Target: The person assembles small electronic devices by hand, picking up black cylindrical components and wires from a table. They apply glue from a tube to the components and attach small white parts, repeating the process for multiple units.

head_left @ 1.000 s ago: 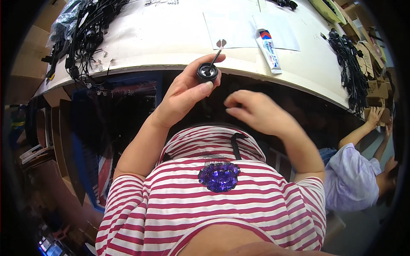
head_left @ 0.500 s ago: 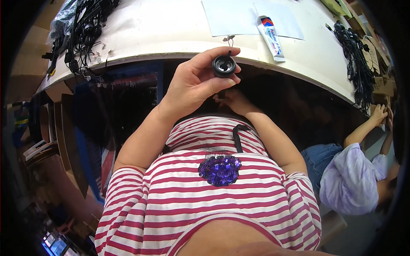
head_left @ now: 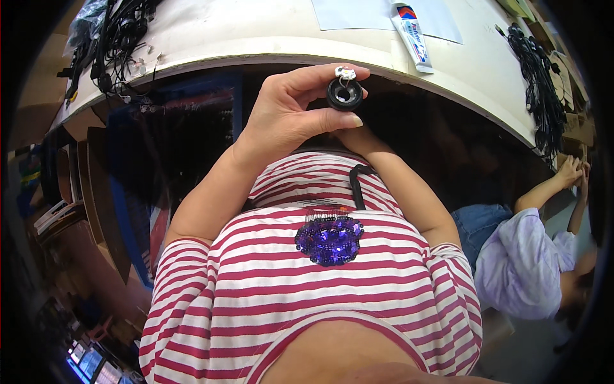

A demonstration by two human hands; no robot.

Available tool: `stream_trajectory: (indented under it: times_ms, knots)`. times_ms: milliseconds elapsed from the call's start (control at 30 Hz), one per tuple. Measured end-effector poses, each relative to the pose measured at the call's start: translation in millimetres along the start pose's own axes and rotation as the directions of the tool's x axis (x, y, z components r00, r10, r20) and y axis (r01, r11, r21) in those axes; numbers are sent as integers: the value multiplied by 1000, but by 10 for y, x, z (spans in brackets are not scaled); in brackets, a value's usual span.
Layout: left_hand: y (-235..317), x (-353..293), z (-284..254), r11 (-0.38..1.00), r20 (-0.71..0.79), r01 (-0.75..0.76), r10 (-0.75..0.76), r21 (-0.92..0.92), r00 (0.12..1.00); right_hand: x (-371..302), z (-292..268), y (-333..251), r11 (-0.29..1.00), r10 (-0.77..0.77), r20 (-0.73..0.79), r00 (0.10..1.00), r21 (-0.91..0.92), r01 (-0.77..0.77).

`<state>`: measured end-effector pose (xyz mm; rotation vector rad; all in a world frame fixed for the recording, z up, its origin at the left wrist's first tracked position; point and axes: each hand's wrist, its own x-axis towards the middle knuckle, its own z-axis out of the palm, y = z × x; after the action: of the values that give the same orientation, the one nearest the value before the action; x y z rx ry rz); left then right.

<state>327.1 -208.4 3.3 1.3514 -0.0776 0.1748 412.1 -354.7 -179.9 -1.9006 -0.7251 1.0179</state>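
Just past the table's front edge, my left hand (head_left: 291, 105) is closed on a small black round lamp housing (head_left: 344, 102), thumb below and fingers around its far side. The hollow end of the housing faces up. At its rim sits a small whitish LED board (head_left: 345, 73) on a thin wire loop, close to my index fingertip. Lower and behind, my right hand (head_left: 358, 139) is mostly covered by my left hand, so its fingers do not show. A black bent tube (head_left: 356, 185) stands out against my striped shirt.
On the white table (head_left: 268, 48) are a glue tube (head_left: 412, 40), a pale paper sheet (head_left: 358, 14), and bundles of black cables at left (head_left: 121, 48) and right (head_left: 536, 83). Another person (head_left: 521, 265) sits at right, hands by the table's edge.
The LED board has turned from edge-on to face-up and come nearer the housing rim. My right hand has slipped further behind my left. The view has shifted slightly.
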Motion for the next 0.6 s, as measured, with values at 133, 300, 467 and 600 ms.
stream_trajectory:
  times_ms: [133, 300, 467, 600]
  knots:
    - [50, -5, -26, 999, -28, -11, 12, 39, 1000, -3, 38, -48, 997, -73, -6, 997, 9, 73]
    - [203, 6, -13, 998, -48, -36, 39, 57, 998, 157, 46, 83, 990, 16, 24, 1000, -138, -12]
    - [241, 67, -55, 999, -46, -36, 37, 20, 998, 108, 54, 57, 902, -114, -24, 993, -422, 93]
    - [267, 145, -229, 982, -116, -160, 148, -104, 982, -400, -405, -989, 841, -185, 208, 961, -472, 264]
